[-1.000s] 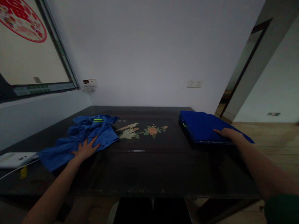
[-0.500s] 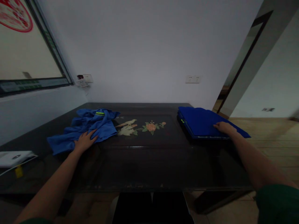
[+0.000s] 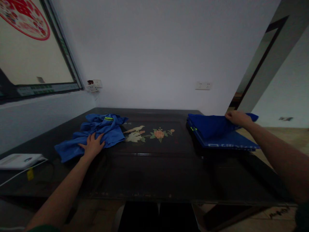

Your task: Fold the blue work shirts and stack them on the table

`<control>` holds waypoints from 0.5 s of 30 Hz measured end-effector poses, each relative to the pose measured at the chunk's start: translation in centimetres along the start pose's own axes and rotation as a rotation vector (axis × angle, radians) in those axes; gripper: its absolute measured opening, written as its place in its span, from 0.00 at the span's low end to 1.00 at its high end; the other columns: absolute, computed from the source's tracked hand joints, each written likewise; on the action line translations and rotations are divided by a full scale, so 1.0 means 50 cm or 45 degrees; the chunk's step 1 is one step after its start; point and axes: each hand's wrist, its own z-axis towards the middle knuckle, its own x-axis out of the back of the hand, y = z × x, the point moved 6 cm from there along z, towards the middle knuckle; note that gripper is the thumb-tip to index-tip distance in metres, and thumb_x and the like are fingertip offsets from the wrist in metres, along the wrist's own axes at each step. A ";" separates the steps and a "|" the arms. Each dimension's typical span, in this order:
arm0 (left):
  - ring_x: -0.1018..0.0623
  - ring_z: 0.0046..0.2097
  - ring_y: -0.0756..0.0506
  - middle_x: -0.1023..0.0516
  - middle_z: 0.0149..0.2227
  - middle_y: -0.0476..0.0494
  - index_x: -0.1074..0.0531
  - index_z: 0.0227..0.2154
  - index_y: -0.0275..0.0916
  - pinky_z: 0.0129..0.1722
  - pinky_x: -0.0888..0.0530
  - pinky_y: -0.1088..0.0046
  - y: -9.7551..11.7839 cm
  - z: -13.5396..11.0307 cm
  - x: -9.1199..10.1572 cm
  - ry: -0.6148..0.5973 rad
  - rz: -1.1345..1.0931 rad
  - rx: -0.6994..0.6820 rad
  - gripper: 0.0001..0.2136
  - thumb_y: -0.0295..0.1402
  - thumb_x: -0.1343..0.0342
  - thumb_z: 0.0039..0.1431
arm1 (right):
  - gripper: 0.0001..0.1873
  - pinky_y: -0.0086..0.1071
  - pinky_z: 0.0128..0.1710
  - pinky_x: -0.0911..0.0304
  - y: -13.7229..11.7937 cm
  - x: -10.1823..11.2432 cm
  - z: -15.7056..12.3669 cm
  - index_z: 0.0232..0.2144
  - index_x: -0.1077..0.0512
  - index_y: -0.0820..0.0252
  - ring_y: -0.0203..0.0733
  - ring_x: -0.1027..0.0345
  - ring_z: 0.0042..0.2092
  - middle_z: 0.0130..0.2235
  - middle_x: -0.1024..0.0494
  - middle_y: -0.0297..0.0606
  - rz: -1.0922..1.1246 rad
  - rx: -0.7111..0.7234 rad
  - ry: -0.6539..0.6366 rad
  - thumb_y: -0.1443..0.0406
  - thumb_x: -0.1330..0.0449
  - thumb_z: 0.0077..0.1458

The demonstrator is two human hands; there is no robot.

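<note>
**Asker:** On the dark table (image 3: pixel 156 174), what lies under your left hand (image 3: pixel 93 146)?

**Me:** At ten o'clock, a crumpled blue garment (image 3: pixel 101 129) with a yellow-green stripe (image 3: pixel 108 118) near its far edge. My palm is down on its near edge and my fingers are loosely spread over the folds. I cannot tell whether they pinch any cloth.

**Asker:** And your right hand (image 3: pixel 238 118)?

**Me:** It is out at two o'clock, closed around the far right corner of a dark blue cloth (image 3: pixel 210 127). That corner is held up, clear of the table, and the rest of the cloth sags down to the left. Under it lies a folded blue piece (image 3: pixel 229 140), flat on the table, with white print along its near edge.

**Asker:** How do the two bundles sit to each other?

**Me:** Well apart. Between them, at twelve o'clock, is the flower inlay (image 3: pixel 158 133) in the tabletop, and the garment's right edge just touches its pale leaves.

**Asker:** Anything else near you?

**Me:** At nine o'clock there is a flat white box (image 3: pixel 18 160) with a yellow tag (image 3: pixel 30 174) just beside it. On the far wall, at one o'clock, there is a white socket plate (image 3: pixel 203 85).
</note>
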 end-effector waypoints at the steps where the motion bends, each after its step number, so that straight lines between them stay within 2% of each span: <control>1: 0.48 0.65 0.27 0.47 0.65 0.30 0.36 0.59 0.44 0.53 0.57 0.24 0.023 -0.005 0.022 0.091 -0.006 -0.033 0.22 0.38 0.55 0.63 | 0.15 0.36 0.28 0.50 -0.018 0.024 0.020 0.15 0.32 0.59 0.38 0.41 0.23 0.22 0.28 0.45 -0.080 -0.076 -0.039 0.65 0.42 0.52; 3: 0.45 0.65 0.30 0.44 0.64 0.31 0.33 0.56 0.41 0.57 0.60 0.28 0.085 -0.019 0.068 0.249 -0.075 -0.140 0.20 0.33 0.54 0.62 | 0.14 0.35 0.29 0.50 -0.084 0.080 0.057 0.22 0.27 0.64 0.35 0.43 0.25 0.29 0.24 0.51 -0.175 -0.055 -0.076 0.63 0.45 0.56; 4: 0.43 0.64 0.31 0.41 0.63 0.32 0.32 0.55 0.40 0.59 0.59 0.31 0.123 -0.028 0.088 0.295 -0.150 -0.209 0.19 0.32 0.54 0.61 | 0.15 0.35 0.30 0.51 -0.126 0.113 0.072 0.26 0.26 0.67 0.34 0.44 0.25 0.32 0.23 0.52 -0.186 -0.026 -0.039 0.63 0.46 0.57; 6: 0.36 0.60 0.35 0.33 0.57 0.35 0.30 0.51 0.39 0.61 0.52 0.39 0.209 -0.050 0.118 0.298 -0.394 -0.367 0.17 0.31 0.54 0.61 | 0.17 0.35 0.30 0.52 -0.213 0.189 0.091 0.30 0.24 0.73 0.32 0.45 0.26 0.32 0.23 0.52 -0.153 -0.030 0.138 0.63 0.46 0.58; 9: 0.29 0.54 0.41 0.26 0.49 0.38 0.29 0.47 0.38 0.59 0.37 0.54 0.360 -0.097 0.136 0.109 -0.882 -0.641 0.14 0.33 0.53 0.61 | 0.19 0.33 0.30 0.54 -0.340 0.298 0.085 0.29 0.25 0.80 0.28 0.50 0.26 0.28 0.26 0.42 0.017 0.003 0.419 0.64 0.47 0.59; 11: 0.29 0.54 0.41 0.26 0.51 0.38 0.31 0.49 0.38 0.58 0.35 0.58 0.452 -0.132 0.134 -0.046 -1.130 -0.740 0.16 0.36 0.51 0.60 | 0.19 0.31 0.28 0.56 -0.396 0.357 0.064 0.26 0.25 0.78 0.26 0.54 0.25 0.23 0.32 0.33 0.177 -0.040 0.605 0.65 0.47 0.59; 13: 0.31 0.57 0.40 0.31 0.56 0.35 0.36 0.55 0.37 0.57 0.34 0.59 0.523 -0.162 0.126 -0.209 -1.324 -0.748 0.23 0.40 0.46 0.58 | 0.17 0.30 0.27 0.57 -0.431 0.397 0.038 0.21 0.28 0.73 0.26 0.58 0.24 0.20 0.40 0.29 0.314 -0.064 0.776 0.66 0.46 0.57; 15: 0.31 0.58 0.39 0.35 0.60 0.32 0.42 0.59 0.36 0.56 0.32 0.60 0.564 -0.187 0.119 -0.339 -1.467 -0.701 0.32 0.42 0.42 0.54 | 0.17 0.30 0.26 0.57 -0.451 0.406 0.016 0.18 0.31 0.68 0.26 0.59 0.23 0.19 0.45 0.28 0.405 -0.064 0.834 0.66 0.44 0.57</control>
